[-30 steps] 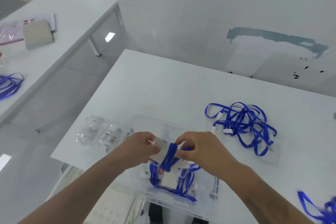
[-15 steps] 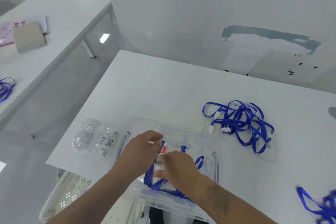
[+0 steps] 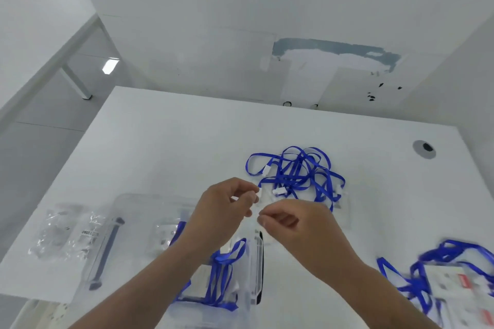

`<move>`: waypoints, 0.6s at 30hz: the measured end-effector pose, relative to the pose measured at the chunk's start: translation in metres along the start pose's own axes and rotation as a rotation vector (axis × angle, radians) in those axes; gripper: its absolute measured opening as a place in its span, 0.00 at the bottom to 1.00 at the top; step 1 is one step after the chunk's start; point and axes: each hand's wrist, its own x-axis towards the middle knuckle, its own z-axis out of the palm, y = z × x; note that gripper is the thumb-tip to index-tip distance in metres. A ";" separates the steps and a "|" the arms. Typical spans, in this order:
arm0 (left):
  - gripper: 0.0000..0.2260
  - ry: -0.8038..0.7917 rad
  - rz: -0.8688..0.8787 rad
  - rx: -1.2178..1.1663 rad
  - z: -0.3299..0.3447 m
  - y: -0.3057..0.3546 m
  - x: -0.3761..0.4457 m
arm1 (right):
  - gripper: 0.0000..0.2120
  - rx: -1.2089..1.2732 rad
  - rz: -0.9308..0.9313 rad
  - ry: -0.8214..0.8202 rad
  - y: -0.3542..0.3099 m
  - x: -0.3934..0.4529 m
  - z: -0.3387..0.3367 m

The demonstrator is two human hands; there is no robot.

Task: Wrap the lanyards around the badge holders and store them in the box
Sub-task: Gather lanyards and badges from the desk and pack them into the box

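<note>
My left hand (image 3: 224, 208) and right hand (image 3: 291, 224) are raised together over the white table (image 3: 165, 147), just above the near edge of the tangle (image 3: 296, 173) of blue lanyards. The left hand is curled, thumb and forefinger pinched on a small white clip (image 3: 258, 191) at the end of one blue strap that runs back into the tangle. The right hand is curled too, its thumb and forefinger pinched close together just under the left fingertips, on something clear and thin that I cannot make out; it may be the edge of a badge holder, but the blur hides it. Clear badge holders lie under the tangle, hard to tell apart from the table. Below my left forearm sits the clear box (image 3: 139, 208), open, and inside it lies a wrapped badge (image 3: 213, 283) with blue lanyard wound around it, toward the near right part of the box. The box's dark latch (image 3: 260, 270) shows on its right side, another on its left. Left of the box, well apart from my hands, lie crumpled clear bags (image 3: 66, 235). At the far right near edge a second pile (image 3: 449, 272) of blue lanyards and badge holders with red marks lies blurred. A grey grommet (image 3: 424, 149) sits in the table's far right corner.
</note>
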 end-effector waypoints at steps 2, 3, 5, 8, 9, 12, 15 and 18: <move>0.07 -0.030 -0.003 -0.017 0.022 0.014 0.010 | 0.03 0.047 0.097 0.080 0.025 0.005 -0.021; 0.07 -0.054 -0.010 -0.024 0.034 0.020 0.016 | 0.04 0.049 0.147 0.119 0.043 0.007 -0.031; 0.06 -0.124 -0.037 -0.005 0.059 0.029 0.028 | 0.04 0.018 0.251 0.186 0.085 0.011 -0.049; 0.07 -0.239 -0.110 0.053 0.097 0.034 0.049 | 0.06 -0.060 0.367 0.205 0.140 0.013 -0.068; 0.08 -0.278 -0.135 0.091 0.113 0.034 0.057 | 0.07 -0.086 0.389 0.208 0.158 0.014 -0.075; 0.08 -0.360 -0.225 0.146 0.151 0.032 0.072 | 0.07 -0.158 0.446 0.185 0.196 0.024 -0.081; 0.08 -0.423 -0.292 0.206 0.192 0.026 0.085 | 0.16 -0.208 0.467 0.167 0.218 0.039 -0.081; 0.11 -0.548 -0.333 0.407 0.223 0.024 0.095 | 0.23 -0.199 0.417 0.129 0.227 0.054 -0.079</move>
